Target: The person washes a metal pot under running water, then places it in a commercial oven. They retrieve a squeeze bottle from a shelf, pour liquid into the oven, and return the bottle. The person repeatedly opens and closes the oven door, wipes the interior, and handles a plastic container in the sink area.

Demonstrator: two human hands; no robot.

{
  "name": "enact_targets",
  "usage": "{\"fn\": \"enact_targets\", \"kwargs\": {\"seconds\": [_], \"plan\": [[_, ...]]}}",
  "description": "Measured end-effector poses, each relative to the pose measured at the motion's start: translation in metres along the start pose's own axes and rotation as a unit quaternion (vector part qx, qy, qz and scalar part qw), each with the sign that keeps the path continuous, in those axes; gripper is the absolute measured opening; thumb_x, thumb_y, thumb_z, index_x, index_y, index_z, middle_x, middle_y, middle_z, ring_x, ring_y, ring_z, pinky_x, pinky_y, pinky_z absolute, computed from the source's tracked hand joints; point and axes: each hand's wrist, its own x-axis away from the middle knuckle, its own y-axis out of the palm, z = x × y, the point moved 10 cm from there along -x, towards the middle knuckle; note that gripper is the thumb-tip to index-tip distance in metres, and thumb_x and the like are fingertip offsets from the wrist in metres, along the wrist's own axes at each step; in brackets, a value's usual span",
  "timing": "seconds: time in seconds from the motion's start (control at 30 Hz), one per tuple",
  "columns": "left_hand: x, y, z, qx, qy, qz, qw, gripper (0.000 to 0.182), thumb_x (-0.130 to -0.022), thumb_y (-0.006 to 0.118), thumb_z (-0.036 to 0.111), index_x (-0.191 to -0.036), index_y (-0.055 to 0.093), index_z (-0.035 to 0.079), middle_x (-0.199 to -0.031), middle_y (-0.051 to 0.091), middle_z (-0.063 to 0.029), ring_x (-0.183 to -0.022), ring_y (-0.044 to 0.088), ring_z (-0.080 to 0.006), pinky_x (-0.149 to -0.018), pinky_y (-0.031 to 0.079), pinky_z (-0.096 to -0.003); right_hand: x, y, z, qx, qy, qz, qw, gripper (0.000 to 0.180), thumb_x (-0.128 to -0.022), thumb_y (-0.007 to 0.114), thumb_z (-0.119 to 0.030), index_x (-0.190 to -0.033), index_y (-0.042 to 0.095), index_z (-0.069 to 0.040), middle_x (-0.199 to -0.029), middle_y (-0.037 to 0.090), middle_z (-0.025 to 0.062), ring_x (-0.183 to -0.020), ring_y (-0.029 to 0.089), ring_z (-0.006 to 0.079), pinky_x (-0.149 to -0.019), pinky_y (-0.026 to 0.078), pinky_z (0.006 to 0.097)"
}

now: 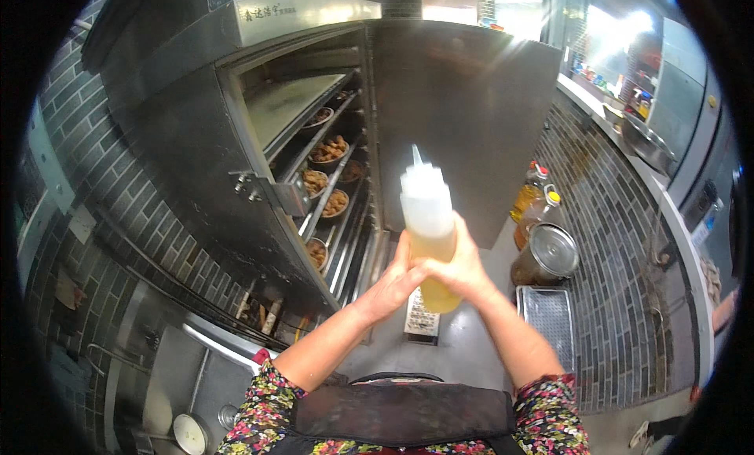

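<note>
Both my hands grip one translucent plastic squeeze bottle [429, 219] with a pointed nozzle, partly filled with yellowish liquid. The bottle is tilted, its nozzle pointing away from me. My left hand [392, 287] wraps its lower part from the left, and my right hand [462, 266] holds it from the right; some fingers are hidden behind it. Beyond it stands a large metal cabinet with its door [459, 113] swung open. Bowls of brown food pieces [330, 150] sit on the racks inside, to the left of the bottle.
Against the tiled wall at right stand oil jugs [530, 190], a lidded metal pot [545, 255] and a metal tray [546, 322]. A floor drain grate [422, 319] lies below my hands. A sink [221, 390] is at lower left. A person's foot [638, 434] shows at lower right.
</note>
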Motion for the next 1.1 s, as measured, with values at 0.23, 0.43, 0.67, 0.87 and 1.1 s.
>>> {"fn": "enact_targets", "kwargs": {"seconds": [0.23, 0.43, 0.67, 0.87, 1.1], "plan": [[-0.014, -0.094, -0.065, -0.037, -0.106, 0.138, 0.984, 0.071, -0.090, 0.058, 0.026, -0.143, 0.017, 0.001, -0.147, 0.025, -0.0175, -0.137, 0.027, -0.0281, -0.110, 0.025, -0.0385, -0.187, 0.023, -0.044, 0.198, -0.118, -0.173, 0.957, 0.087, -0.059, 0.081, -0.030, -0.130, 0.037, -0.004, -0.108, 0.061, 0.0233, -0.104, 0.060, 0.0339, -0.092, 0.047, 0.0370], [0.078, -0.160, -0.169, -0.065, -0.224, 0.298, 0.926, 0.041, -0.090, 0.061, 0.019, -0.124, 0.046, 0.003, -0.124, 0.053, -0.0111, -0.118, 0.050, -0.0203, -0.098, 0.042, -0.0331, -0.320, 0.065, -0.077, 0.382, -0.205, -0.261, 0.862, 0.085, -0.060, 0.079, -0.028, -0.130, 0.039, -0.002, -0.111, 0.059, 0.0244, -0.105, 0.059, 0.0337, -0.091, 0.048, 0.0394], [0.164, -0.176, -0.189, 0.038, -0.243, 0.539, 0.805, 0.022, -0.093, 0.056, 0.016, -0.110, 0.052, 0.003, -0.104, 0.063, -0.0068, -0.094, 0.062, -0.0165, -0.081, 0.048, -0.0290, -0.386, 0.112, -0.083, 0.475, -0.257, -0.312, 0.781, 0.078, -0.060, 0.077, -0.025, -0.127, 0.044, -0.004, -0.110, 0.061, 0.0213, -0.104, 0.059, 0.0326, -0.090, 0.047, 0.0381], [0.170, -0.176, -0.187, 0.066, -0.199, 0.596, 0.775, 0.022, -0.093, 0.055, 0.016, -0.109, 0.052, 0.000, -0.102, 0.063, -0.0090, -0.092, 0.062, -0.0170, -0.078, 0.050, -0.0288, -0.401, 0.154, -0.077, 0.469, -0.286, -0.353, 0.757, 0.080, -0.059, 0.077, -0.024, -0.129, 0.045, -0.005, -0.113, 0.061, 0.0198, -0.105, 0.059, 0.0319, -0.090, 0.048, 0.0373], [0.154, -0.188, -0.199, 0.071, -0.193, 0.580, 0.788, 0.020, -0.094, 0.052, 0.013, -0.107, 0.052, -0.003, -0.102, 0.064, -0.0113, -0.092, 0.063, -0.0177, -0.078, 0.051, -0.0275, -0.414, 0.163, -0.079, 0.480, -0.271, -0.323, 0.770, 0.080, -0.059, 0.078, -0.027, -0.130, 0.047, -0.008, -0.110, 0.062, 0.0184, -0.103, 0.061, 0.0307, -0.089, 0.049, 0.0365]]}}
